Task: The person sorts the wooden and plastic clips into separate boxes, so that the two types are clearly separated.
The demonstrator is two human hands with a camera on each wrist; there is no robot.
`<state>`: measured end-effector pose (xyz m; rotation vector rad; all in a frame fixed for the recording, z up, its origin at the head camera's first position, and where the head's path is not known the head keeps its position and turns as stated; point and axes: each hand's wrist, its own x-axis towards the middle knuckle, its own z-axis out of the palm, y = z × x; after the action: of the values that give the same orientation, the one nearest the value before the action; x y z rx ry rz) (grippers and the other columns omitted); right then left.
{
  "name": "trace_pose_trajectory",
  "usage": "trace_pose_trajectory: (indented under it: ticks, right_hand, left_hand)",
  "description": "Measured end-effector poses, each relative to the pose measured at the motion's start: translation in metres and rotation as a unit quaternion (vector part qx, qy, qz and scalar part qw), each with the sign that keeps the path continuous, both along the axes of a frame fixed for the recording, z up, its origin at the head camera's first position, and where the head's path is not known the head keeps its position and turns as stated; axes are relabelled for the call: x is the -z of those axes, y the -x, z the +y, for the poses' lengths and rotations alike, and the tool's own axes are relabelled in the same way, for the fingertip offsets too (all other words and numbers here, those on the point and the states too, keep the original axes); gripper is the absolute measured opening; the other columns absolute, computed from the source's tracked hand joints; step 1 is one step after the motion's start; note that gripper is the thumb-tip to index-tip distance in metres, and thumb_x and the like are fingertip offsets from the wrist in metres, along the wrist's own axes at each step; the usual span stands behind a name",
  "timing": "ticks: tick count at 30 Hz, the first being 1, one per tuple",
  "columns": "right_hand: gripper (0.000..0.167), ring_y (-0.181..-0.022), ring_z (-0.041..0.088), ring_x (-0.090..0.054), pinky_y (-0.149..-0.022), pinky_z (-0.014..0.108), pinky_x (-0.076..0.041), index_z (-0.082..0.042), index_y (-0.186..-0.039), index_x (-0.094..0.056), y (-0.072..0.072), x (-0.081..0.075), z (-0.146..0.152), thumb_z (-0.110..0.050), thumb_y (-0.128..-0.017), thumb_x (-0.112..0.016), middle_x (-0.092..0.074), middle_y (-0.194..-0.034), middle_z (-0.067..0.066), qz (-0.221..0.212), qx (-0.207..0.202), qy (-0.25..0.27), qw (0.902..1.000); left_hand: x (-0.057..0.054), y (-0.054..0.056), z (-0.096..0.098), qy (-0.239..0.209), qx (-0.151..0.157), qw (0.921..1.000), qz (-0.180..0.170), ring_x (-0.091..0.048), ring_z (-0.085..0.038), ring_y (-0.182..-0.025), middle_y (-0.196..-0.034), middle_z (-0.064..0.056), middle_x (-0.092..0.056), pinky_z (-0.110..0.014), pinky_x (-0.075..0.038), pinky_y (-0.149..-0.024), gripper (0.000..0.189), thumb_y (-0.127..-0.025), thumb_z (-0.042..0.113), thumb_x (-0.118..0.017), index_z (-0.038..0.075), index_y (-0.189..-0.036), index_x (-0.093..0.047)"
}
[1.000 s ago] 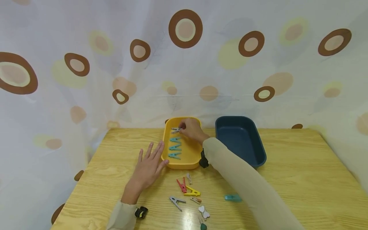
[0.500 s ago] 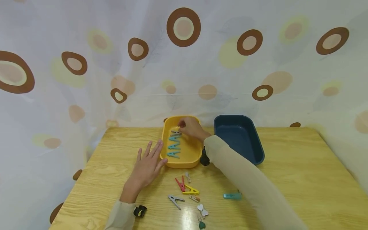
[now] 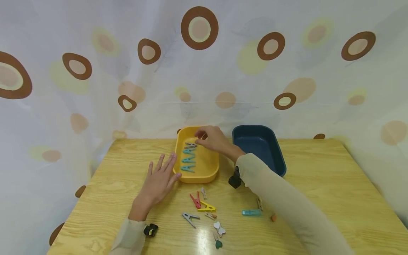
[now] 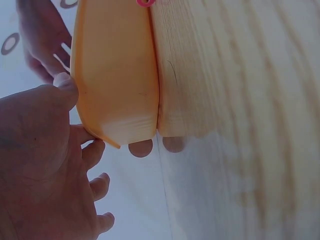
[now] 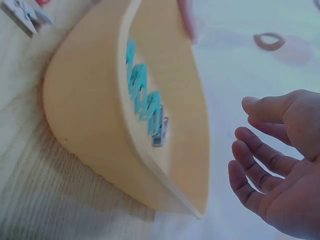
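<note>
In the yellow tray [image 3: 205,161], several teal clothespins [image 3: 188,159] lie in a column along the left side. A grey clothespin [image 3: 191,144] lies at the far end of that column, touching or very close to the last teal one. My right hand [image 3: 214,139] hovers over the tray's far right part, fingers loosely bent; the right wrist view shows nothing in that hand [image 5: 280,165]. My left hand [image 3: 158,183] rests against the tray's left rim with its fingers spread. Up close, its thumb and fingers touch the tray edge [image 4: 76,65].
A dark blue tray [image 3: 259,148] stands to the right. Nearer me lie a red clothespin [image 3: 196,200], a yellow one [image 3: 207,207], a grey one [image 3: 190,218], white heart clips [image 3: 219,227], a green heart clip [image 3: 218,244] and a teal clothespin [image 3: 251,212]. A patterned cloth hangs behind.
My right hand has set the grey clothespin beside the teal ones, let go and drawn slightly back to the right. My left hand stays at the rim.
</note>
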<state>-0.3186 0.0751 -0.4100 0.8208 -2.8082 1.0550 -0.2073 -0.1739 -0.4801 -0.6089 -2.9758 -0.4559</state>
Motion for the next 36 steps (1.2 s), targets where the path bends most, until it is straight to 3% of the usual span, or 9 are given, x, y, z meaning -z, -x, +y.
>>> trace_pose_trajectory:
  ticks: [11,19,26,36]
  right_hand:
    - [0.020,-0.094,0.021,-0.067,-0.081,0.040,-0.058,-0.006,-0.113,-0.073,-0.055,-0.010,0.034,-0.016,-0.096,-0.074,-0.072,-0.109,0.008,0.033,-0.048,0.059,0.9966]
    - [0.020,-0.094,0.013,-0.065,-0.075,0.032,-0.056,-0.013,-0.116,-0.074,-0.099,-0.008,0.059,-0.022,-0.097,-0.074,-0.073,-0.109,0.003,0.007,-0.010,0.077,0.9969]
    - [0.018,-0.088,0.013,-0.065,-0.070,0.033,-0.056,-0.013,-0.112,-0.075,-0.129,0.002,0.083,-0.017,-0.095,-0.077,-0.072,-0.104,-0.001,0.038,-0.003,0.096,0.9947]
    - [0.021,-0.087,0.010,-0.067,-0.069,0.034,-0.059,-0.014,-0.111,-0.074,-0.163,0.027,0.116,-0.010,-0.091,-0.079,-0.073,-0.101,-0.002,0.046,0.013,0.113,0.9924]
  left_hand:
    - [-0.003,0.000,0.000,-0.007,0.006,0.9999,-0.009,-0.008,-0.036,-0.156,-0.170,-0.006,-0.017,-0.068,-0.004,-0.119,0.070,-0.110,0.049,-0.038,0.010,-0.166,-0.017]
    - [-0.003,0.000,-0.001,-0.011,0.008,0.9999,-0.006,-0.009,-0.038,-0.156,-0.170,-0.006,-0.016,-0.069,-0.005,-0.119,0.071,-0.110,0.048,-0.039,0.010,-0.166,-0.017]
    - [-0.002,0.001,-0.001,-0.014,0.013,0.9997,-0.012,-0.002,-0.033,-0.157,-0.171,-0.006,-0.014,-0.067,-0.001,-0.120,0.071,-0.111,0.049,-0.037,0.010,-0.166,-0.015]
    - [-0.004,0.001,-0.001,-0.012,0.011,0.9998,-0.013,-0.007,-0.036,-0.157,-0.170,-0.006,-0.015,-0.068,-0.003,-0.119,0.071,-0.111,0.049,-0.037,0.010,-0.166,-0.015]
